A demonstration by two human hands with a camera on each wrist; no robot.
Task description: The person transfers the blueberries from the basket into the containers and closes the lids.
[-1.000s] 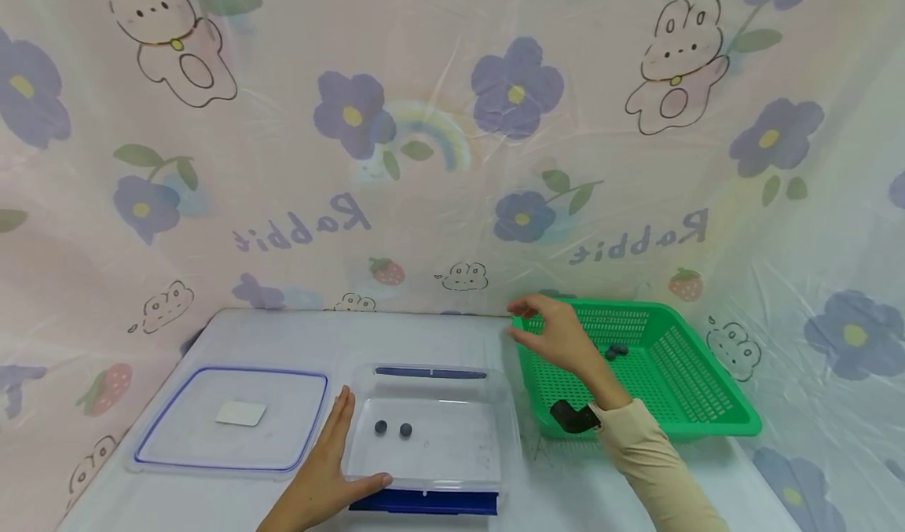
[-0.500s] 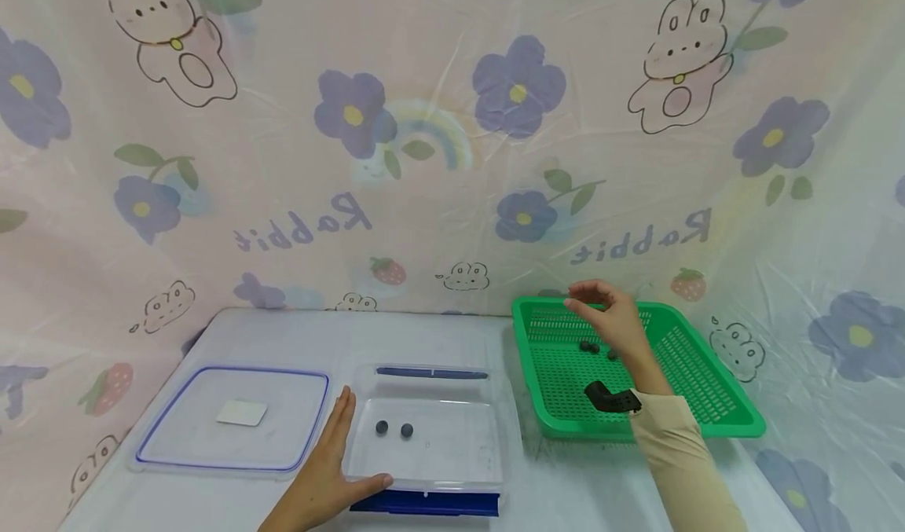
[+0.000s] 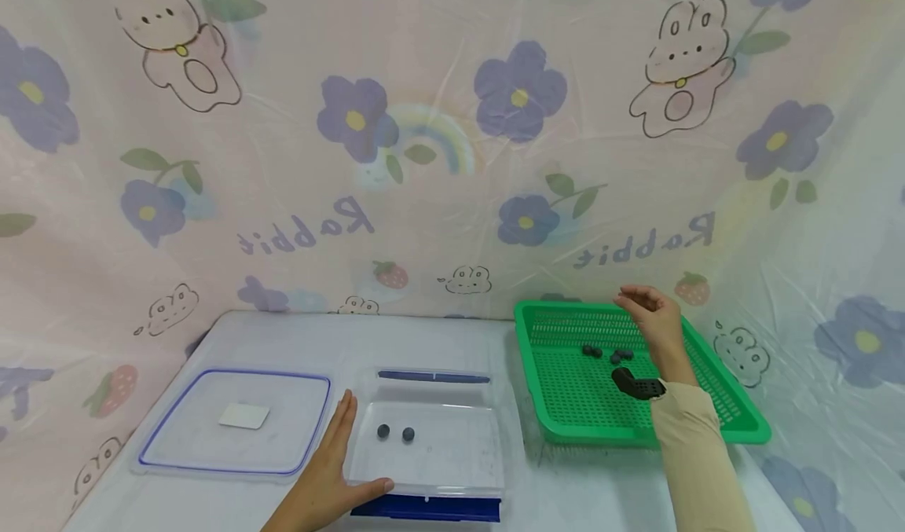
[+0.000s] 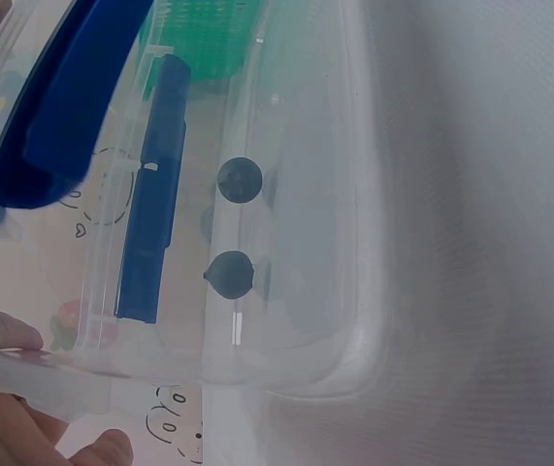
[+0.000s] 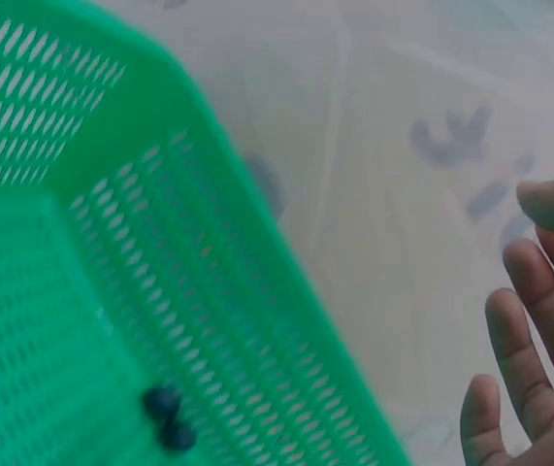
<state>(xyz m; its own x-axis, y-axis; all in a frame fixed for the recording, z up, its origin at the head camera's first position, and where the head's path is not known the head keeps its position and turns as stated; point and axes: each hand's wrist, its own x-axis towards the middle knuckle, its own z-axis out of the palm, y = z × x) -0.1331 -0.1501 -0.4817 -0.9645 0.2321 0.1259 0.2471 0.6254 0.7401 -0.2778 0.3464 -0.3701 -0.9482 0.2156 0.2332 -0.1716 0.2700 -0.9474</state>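
My left hand [image 3: 324, 469] rests against the left side of a clear plastic box [image 3: 459, 453], fingers straight along its wall and thumb at the front rim. Two blueberries [image 3: 396, 433] lie apart on the box floor; the left wrist view shows one blueberry [image 4: 230, 275] close up. Over the back right of a green basket [image 3: 580, 394] hovers my right hand [image 3: 657, 324], fingers loosely bent and nothing held. Below it, several blueberries [image 3: 608, 354] are gathered near the basket's back wall. In the right wrist view, the right hand [image 5: 548, 340] is outside the basket rim's outline.
A clear lid [image 3: 184, 438] with a blue seal lies flat to the left of the box, a white label [image 3: 243, 416] on it. Blue latches [image 3: 427, 508] hang open on the box's front and back. Behind the table hangs a patterned curtain [image 3: 424, 225].
My right hand has moved right, from the basket's left rim to over its back right, uncovering more blueberries. The left hand and the box have stayed in place.
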